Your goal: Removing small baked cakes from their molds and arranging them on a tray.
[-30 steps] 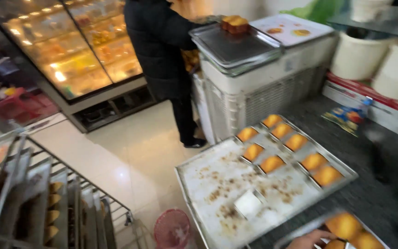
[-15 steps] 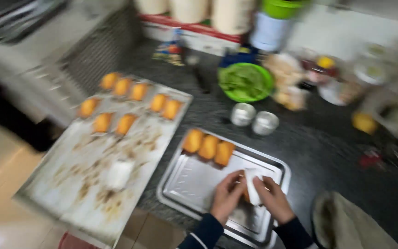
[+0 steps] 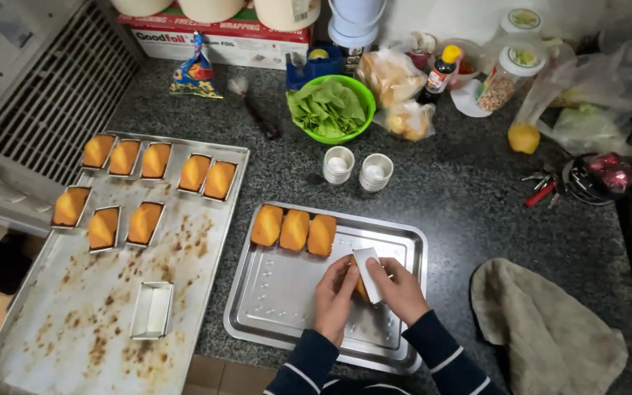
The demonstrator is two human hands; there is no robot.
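My left hand [image 3: 334,296] and my right hand [image 3: 398,287] meet over a small steel tray [image 3: 279,307]. Together they hold a little rectangular metal mould [image 3: 368,272] tipped on its side, with a golden cake [image 3: 360,287] partly showing beneath it. Three unmoulded golden cakes [image 3: 294,230] lie side by side at the tray's far edge. To the left, a large stained baking sheet [image 3: 74,322] carries several cakes still in their moulds [image 3: 155,161] and one empty mould [image 3: 152,310].
Two small white cups [image 3: 358,168] stand behind the tray, then a green bowl of leaves [image 3: 330,108], bagged food [image 3: 396,88], jars and a sauce bottle [image 3: 440,73]. A beige cloth [image 3: 550,329] lies at right. A white slatted crate [image 3: 31,110] sits at left.
The view swung from the shop floor and rack down to the counter. Both hands now hold the mould over the small tray, much as half a second ago.
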